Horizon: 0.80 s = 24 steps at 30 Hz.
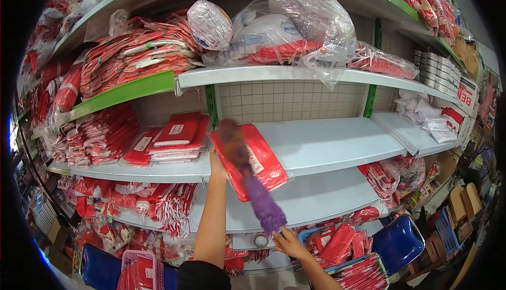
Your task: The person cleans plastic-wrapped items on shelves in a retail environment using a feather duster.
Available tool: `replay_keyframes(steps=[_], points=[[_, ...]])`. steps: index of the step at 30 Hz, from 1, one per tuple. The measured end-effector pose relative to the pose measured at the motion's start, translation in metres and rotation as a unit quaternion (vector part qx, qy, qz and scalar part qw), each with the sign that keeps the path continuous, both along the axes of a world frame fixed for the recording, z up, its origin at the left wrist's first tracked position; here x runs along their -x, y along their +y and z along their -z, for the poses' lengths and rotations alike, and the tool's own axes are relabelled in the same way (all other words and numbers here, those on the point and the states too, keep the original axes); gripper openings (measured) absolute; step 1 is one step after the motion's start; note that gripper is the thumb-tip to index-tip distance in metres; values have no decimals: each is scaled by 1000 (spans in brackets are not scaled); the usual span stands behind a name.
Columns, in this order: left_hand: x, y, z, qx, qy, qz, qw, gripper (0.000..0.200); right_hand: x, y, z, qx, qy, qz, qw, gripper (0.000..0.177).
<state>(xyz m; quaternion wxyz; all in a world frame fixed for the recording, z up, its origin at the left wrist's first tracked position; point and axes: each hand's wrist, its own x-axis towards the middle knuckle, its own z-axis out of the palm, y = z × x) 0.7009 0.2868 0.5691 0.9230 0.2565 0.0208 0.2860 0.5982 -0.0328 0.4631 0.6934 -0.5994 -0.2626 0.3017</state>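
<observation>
My left hand holds a flat red packet in clear plastic by its left edge, tilted in front of the middle shelf. A white label with handwriting sits on the packet, and most of my fingers are hidden behind it. Closed around the lower end of a duster, my right hand is below and to the right. The duster is fluffy and purple near the hand and brown toward its far end, which is blurred by motion. It crosses over the front of the packet.
Labelled red packets lie stacked on the middle shelf. Large plastic bags fill the upper shelf. Below are a roll of tape, a pink basket, a blue chair and a blue basket of red packets.
</observation>
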Motion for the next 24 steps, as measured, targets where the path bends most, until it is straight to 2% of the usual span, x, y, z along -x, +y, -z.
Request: replay_keyframes(steps=[2, 4, 5, 8, 11, 13, 15, 16, 17, 18, 20, 21, 22, 23, 24], points=[[-1, 5, 5, -23, -14, 14, 1000, 41, -2, -10, 5, 18, -35, -65, 997, 22], [11, -2, -4, -46, -27, 25, 998, 41, 0, -7, 2, -25, 14, 31, 999, 18], [8, -12, -10, -21, -5, -33, 999, 44, 2, -5, 1, -46, 38, 79, 995, 17], [15, -15, -13, 15, 17, 9, 1000, 48, 9, -3, -6, -68, 66, 114, 989, 18], [18, -14, -15, -62, -31, 41, 997, 51, 9, -4, 0, -21, 14, 9, 1000, 17], [18, -15, -11, -59, -37, 41, 997, 51, 10, -7, 4, 7, -27, -51, 998, 17], [16, -12, -9, -60, -43, 39, 997, 52, 3, -1, -4, 0, -4, 18, 1000, 16], [7, -6, -3, -20, -10, 12, 1000, 51, -1, 2, -10, -5, 10, 52, 999, 16], [-1, -1, 2, 4, -12, 4, 1000, 50, -5, 6, -18, -67, 97, 51, 992, 17], [-5, 2, 5, 29, -14, -4, 999, 50, -10, 15, -25, -73, 94, 61, 991, 17], [4, -3, -6, 18, 6, 53, 998, 51, -12, 36, -32, -76, 94, 84, 989, 17], [10, -5, -6, 13, 19, 82, 996, 51, -8, 46, -41, -44, 79, 47, 995, 17], [3, 7, 9, -21, -110, 196, 974, 52, -6, 56, -50, -15, 61, 9, 998, 17], [-11, 32, 35, -56, -237, 304, 921, 52, -11, 67, -47, -29, 53, -62, 996, 18], [-11, 35, 38, -67, -229, 275, 931, 50, -13, 68, -54, -36, 35, -58, 997, 18]])
